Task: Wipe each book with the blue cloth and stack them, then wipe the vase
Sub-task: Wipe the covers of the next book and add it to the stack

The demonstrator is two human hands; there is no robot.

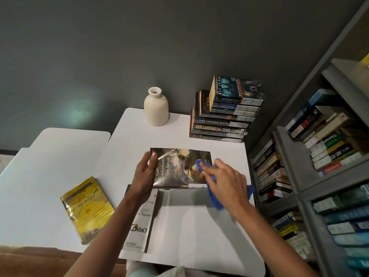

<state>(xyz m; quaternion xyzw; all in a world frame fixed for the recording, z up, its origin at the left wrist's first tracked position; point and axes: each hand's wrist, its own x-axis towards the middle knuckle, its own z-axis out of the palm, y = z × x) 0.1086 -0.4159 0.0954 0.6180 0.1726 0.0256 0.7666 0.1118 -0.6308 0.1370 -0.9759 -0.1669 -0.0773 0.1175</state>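
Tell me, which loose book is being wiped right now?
Tom Sawyer, held by the left hand, blue cloth on its cover; the yellow book and Contact lie unheld.

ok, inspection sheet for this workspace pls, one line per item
Surface: white table; second white table beside it, left.
Job's things: Tom Sawyer book held above the table; blue cloth on its cover; cream vase upright at back; book stack back right; yellow book and Contact book lying unstacked.
Clutter: nothing seen.
Grips: left hand grips the Tom Sawyer book's left edge; right hand holds the blue cloth against the cover.
Cables: nothing seen.
Surroundings: grey wall; full grey bookshelf, right.
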